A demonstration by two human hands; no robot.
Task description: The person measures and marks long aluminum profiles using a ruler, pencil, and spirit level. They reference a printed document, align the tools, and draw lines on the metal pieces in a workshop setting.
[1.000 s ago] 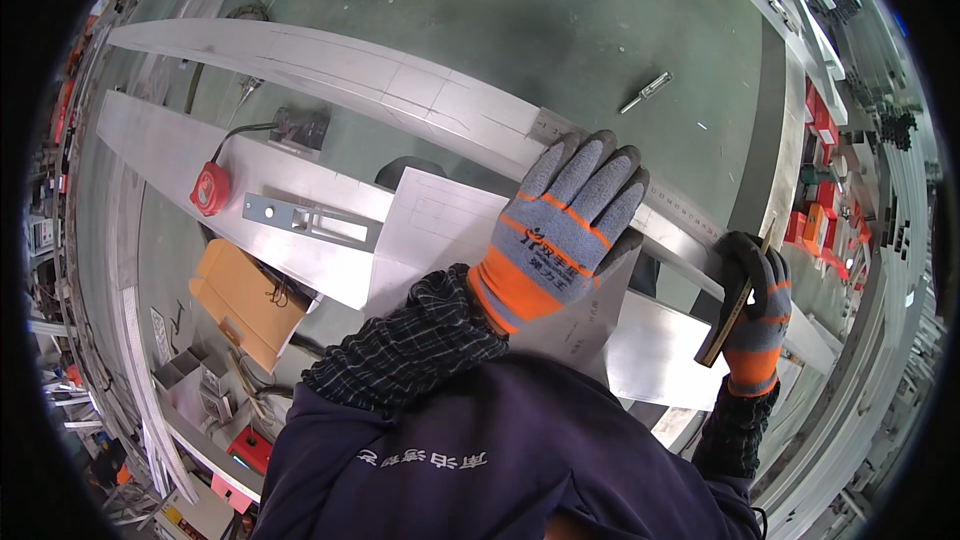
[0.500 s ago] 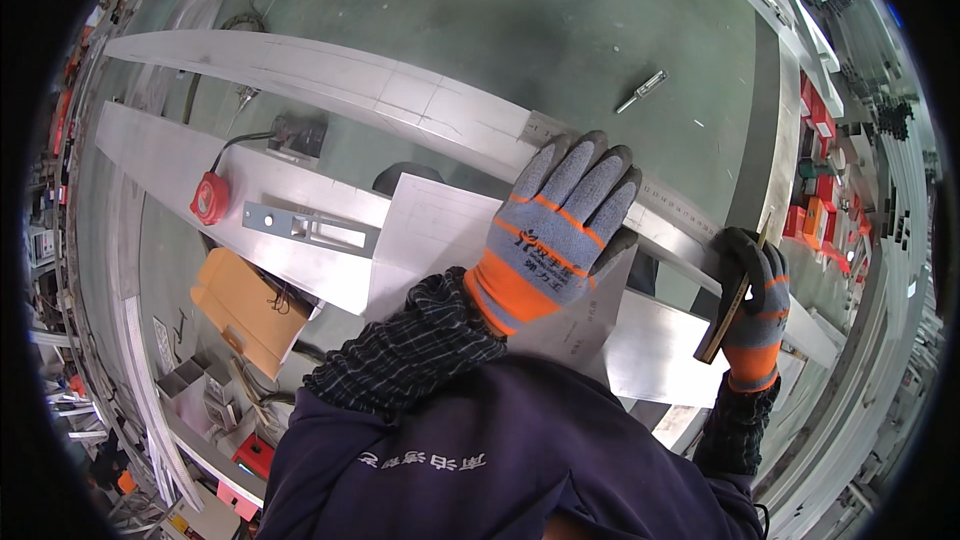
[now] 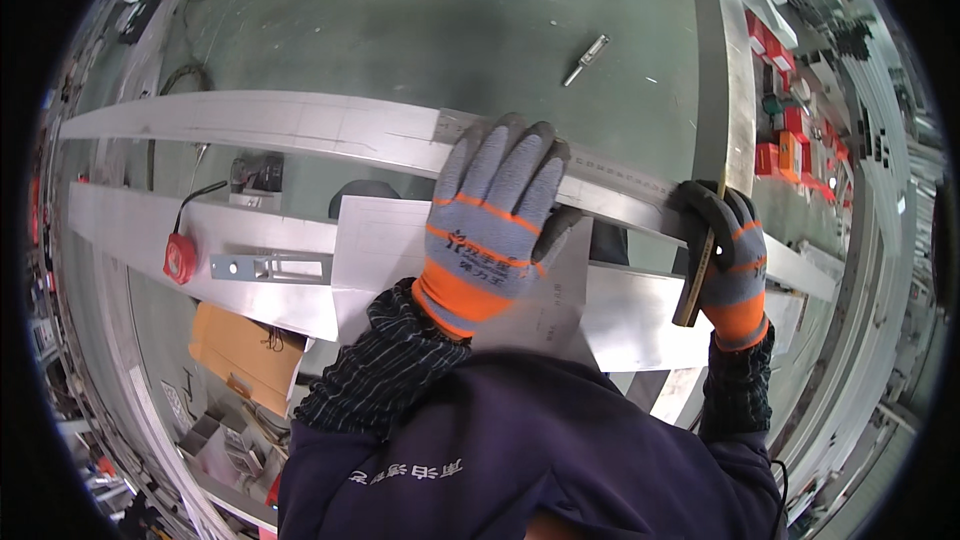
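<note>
My left hand [image 3: 490,225], in a grey and orange glove, lies flat with its fingers stretched over a steel ruler [image 3: 615,172]. The ruler rests along a long aluminium profile [image 3: 320,125], which has thin lines marked across it. At the ruler's right end, my gloved right hand [image 3: 735,255] is closed around a narrow brownish bar [image 3: 697,285], tilted and seen nearly edge-on. Whether bar and ruler are joined, I cannot tell. Beneath my left wrist, a creased sheet of paper [image 3: 375,250] with a drawing lies over a second, nearer profile [image 3: 640,315].
On the nearer profile lie a red tape measure [image 3: 180,258] and a grey slotted metal plate [image 3: 270,268]. An open cardboard box [image 3: 245,355] stands below them. A screwdriver-like tool [image 3: 586,60] lies on the green surface beyond. Red boxes [image 3: 768,160] and stacked profiles [image 3: 900,210] line the right.
The whole view has shifted, so the hands and profiles sit further left in the picture. Both hands keep their places on the ruler and the bar.
</note>
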